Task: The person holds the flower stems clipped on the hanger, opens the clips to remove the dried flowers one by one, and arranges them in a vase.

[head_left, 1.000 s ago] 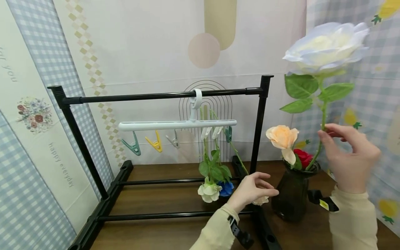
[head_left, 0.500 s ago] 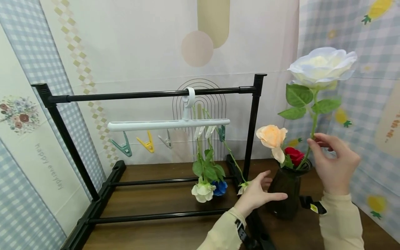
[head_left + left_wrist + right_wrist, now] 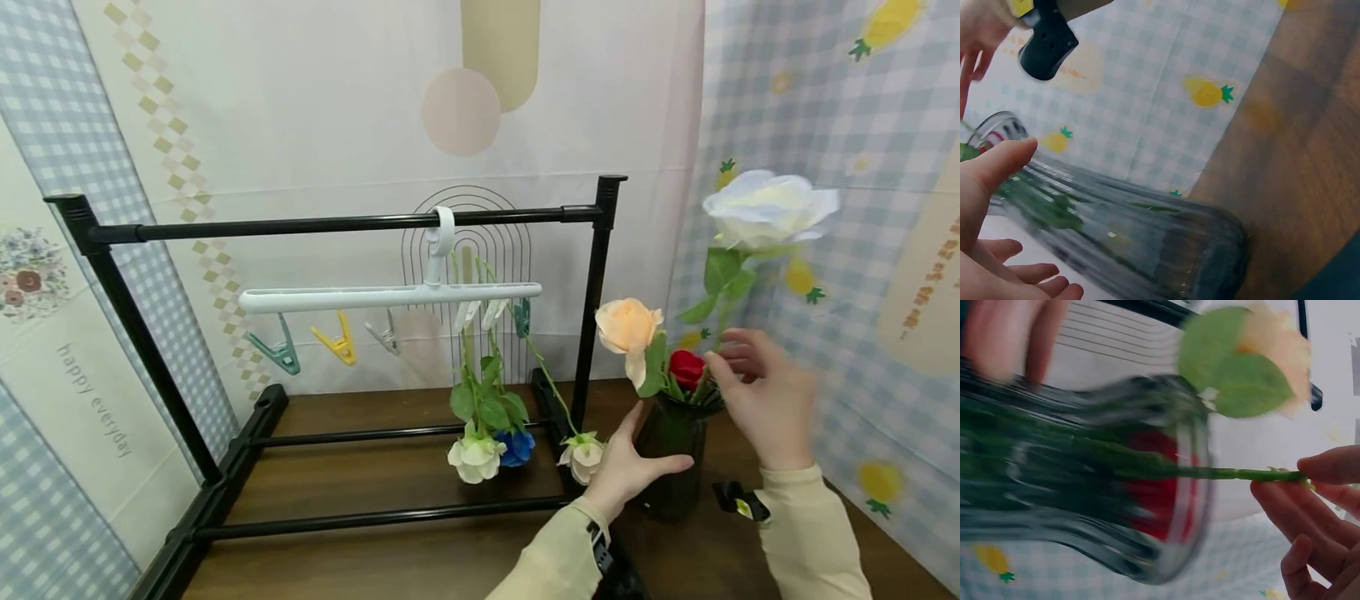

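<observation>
The vase (image 3: 670, 475) fills the space between the left hand (image 3: 628, 468) and the right hand (image 3: 768, 404), with only a narrow gap by the left thumb; contact there cannot be told. Nearer the person, the table (image 3: 667, 562) leaves a passage between the forearms, narrowed by the black wrist device (image 3: 738, 502) jutting from the right sleeve. Above the left hand, the peach rose (image 3: 628, 325) blocks a straight descent onto the vase mouth; the white rose (image 3: 772, 208) overhangs the right hand. Just left of the left hand hangs a cream rose (image 3: 582, 457), with the rack post (image 3: 592, 308) rising beyond. Farther left, a hand could pass beneath the yellow clip (image 3: 339, 340), above the front bar (image 3: 375, 520). Right of the right hand, room extends to the checked cloth (image 3: 892, 275).
</observation>
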Demonstrator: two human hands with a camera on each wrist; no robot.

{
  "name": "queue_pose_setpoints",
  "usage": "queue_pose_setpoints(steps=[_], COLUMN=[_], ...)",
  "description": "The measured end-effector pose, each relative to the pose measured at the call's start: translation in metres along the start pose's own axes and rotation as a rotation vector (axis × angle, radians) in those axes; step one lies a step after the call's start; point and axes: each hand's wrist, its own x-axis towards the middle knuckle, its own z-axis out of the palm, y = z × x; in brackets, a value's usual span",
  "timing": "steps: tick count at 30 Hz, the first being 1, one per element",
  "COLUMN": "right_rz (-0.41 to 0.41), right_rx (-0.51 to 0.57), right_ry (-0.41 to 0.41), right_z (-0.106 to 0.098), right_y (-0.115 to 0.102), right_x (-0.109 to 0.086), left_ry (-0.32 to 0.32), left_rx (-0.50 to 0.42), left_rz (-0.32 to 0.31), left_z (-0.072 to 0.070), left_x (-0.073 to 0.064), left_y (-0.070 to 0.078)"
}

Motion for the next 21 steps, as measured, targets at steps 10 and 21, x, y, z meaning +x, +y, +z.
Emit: queue_pose_setpoints(steps=[10, 21], right_rz=[-0.002, -0.055], right_rx=[-0.081, -0.25], right_ry=[-0.119, -0.265], right_z=[0.017, 0.011], right_y=[0.015, 0.016], right_x=[-0.02, -0.022], left_ry=[0.082, 0.085], left_rx=[0.196, 0.279], left_rz=[0.021, 0.066], left_z=[0.015, 0.02], left_x=[0.003, 0.009], left_y=[-0.013, -0.013])
